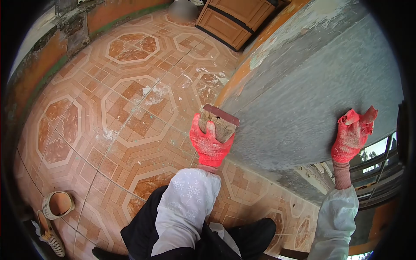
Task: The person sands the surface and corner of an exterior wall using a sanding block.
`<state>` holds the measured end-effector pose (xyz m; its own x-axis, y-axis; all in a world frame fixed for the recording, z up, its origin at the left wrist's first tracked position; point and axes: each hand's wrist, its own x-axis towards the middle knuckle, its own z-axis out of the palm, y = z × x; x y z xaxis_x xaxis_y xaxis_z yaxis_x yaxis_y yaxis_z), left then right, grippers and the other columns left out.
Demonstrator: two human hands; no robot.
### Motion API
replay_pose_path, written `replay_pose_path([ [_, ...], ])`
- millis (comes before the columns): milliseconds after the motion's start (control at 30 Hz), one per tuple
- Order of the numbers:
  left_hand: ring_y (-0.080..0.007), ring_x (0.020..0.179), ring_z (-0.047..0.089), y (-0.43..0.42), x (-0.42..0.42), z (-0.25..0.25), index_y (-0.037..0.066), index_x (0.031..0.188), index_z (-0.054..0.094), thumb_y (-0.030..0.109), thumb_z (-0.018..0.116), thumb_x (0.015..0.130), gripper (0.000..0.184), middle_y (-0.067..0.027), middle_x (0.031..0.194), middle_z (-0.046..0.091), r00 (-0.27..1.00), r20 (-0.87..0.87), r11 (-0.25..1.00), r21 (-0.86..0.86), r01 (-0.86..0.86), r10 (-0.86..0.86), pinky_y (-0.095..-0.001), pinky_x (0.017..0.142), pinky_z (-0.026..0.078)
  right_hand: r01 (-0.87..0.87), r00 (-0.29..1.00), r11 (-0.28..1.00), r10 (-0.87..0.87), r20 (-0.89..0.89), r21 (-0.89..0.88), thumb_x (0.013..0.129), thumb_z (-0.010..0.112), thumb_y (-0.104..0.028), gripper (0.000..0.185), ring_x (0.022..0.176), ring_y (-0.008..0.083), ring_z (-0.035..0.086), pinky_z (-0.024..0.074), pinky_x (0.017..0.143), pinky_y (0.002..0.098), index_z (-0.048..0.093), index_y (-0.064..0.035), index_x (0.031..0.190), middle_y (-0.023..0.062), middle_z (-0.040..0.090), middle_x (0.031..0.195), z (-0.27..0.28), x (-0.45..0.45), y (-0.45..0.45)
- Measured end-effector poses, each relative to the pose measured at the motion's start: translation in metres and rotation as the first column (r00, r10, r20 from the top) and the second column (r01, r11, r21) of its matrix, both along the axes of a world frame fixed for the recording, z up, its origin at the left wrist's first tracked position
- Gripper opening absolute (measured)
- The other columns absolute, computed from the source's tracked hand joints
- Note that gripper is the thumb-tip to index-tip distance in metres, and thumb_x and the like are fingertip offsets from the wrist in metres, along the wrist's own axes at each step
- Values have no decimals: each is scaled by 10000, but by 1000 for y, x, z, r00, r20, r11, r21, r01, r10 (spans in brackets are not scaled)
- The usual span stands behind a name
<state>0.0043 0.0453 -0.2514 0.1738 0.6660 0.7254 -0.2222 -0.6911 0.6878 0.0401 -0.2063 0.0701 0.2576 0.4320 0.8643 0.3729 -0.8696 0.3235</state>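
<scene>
My left hand (211,141), in a dusty red glove, is wrapped round a worn block (219,123) with a dark reddish strip along its top edge. The block is at the left edge of the grey wall (277,112), above the tiled floor. My right hand (352,132), also in a red glove, is at the wall's right side near the window. Its glove fingers look bunched and folded, and whether it holds anything is hidden. White sleeves cover both forearms.
Patterned floor tiles (99,138) carry white smears. A wooden cabinet (236,19) stands at the top. At the lower left are a round container (58,204) and a shoe (53,240). A window (375,151) is at the right.
</scene>
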Motion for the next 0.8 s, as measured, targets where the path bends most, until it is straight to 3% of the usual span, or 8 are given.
replay_pose_path([
  [67, -508, 1148, 553, 3, -3, 21, 69, 1304, 451, 306, 943, 591, 898, -308, 1381, 460, 1000, -9, 999, -47, -2, 2, -590, 912, 481, 118, 991, 991, -113, 74, -67, 818, 796, -163, 273, 994, 316, 632, 490, 890, 406, 705, -87, 1064, 103, 678, 1089, -1, 1, -1],
  [167, -507, 1144, 553, 2, -4, 89, 75, 1290, 465, 316, 944, 580, 890, -303, 1394, 464, 989, 73, 991, 3, 130, -130, -588, 913, 480, 77, 996, 995, -75, 46, -66, 805, 797, -155, 275, 985, 315, 633, 492, 880, 412, 706, -91, 1056, 97, 679, 1086, 2, -3, 7],
  [333, -495, 1145, 556, -1, -3, 44, 90, 1289, 471, 312, 942, 557, 898, -293, 1396, 468, 987, 49, 960, 245, 135, -151, -590, 913, 479, 15, 998, 998, -11, 57, -66, 798, 789, -139, 253, 986, 324, 620, 485, 868, 423, 699, -90, 1028, 98, 670, 1091, 3, -7, 11],
  [400, -505, 1149, 549, -11, -1, 1, 88, 1313, 446, 301, 943, 562, 926, -292, 1368, 478, 1000, -6, 999, 15, 29, -29, -601, 896, 484, 65, 992, 998, -67, -110, -21, 789, 782, -117, 240, 994, 328, 609, 476, 870, 425, 690, -79, 1008, 99, 663, 1086, 3, -14, 15],
  [500, -506, 1130, 556, -12, -3, 12, 76, 1298, 465, 282, 939, 576, 888, -294, 1349, 480, 1000, -16, 999, -33, 11, -11, -592, 872, 497, -24, 993, 1000, 22, -117, -17, 748, 786, -84, 265, 967, 311, 598, 470, 871, 424, 685, -80, 993, 84, 641, 1022, 8, -16, 23],
  [600, -500, 1098, 575, -13, 3, 89, 71, 1256, 510, 268, 931, 598, 806, -302, 1334, 491, 993, 109, 999, -13, 45, -44, -574, 860, 510, 20, 999, 999, -19, 26, -29, 699, 835, -130, 222, 983, 267, 596, 468, 886, 412, 710, -115, 882, 47, 647, 938, 16, -21, 38],
  [733, -494, 1065, 601, 13, 1, 246, 89, 1305, 534, 267, 927, 617, 812, -315, 1297, 519, 984, 109, 973, 201, 115, -139, -551, 846, 522, -27, 993, 998, 21, -120, -48, 657, 859, -161, 442, 990, 276, 592, 446, 928, 394, 708, -81, 1064, 34, 672, 985, 18, -23, 35],
  [800, -495, 1065, 601, 12, 0, 255, 93, 1306, 547, 276, 926, 617, 807, -317, 1302, 515, 987, 88, 973, 200, 116, -135, -551, 844, 522, -15, 991, 998, 7, -136, -58, 684, 835, -146, 349, 983, 286, 582, 447, 900, 418, 702, -98, 1002, 45, 653, 976, 20, -22, 33],
])
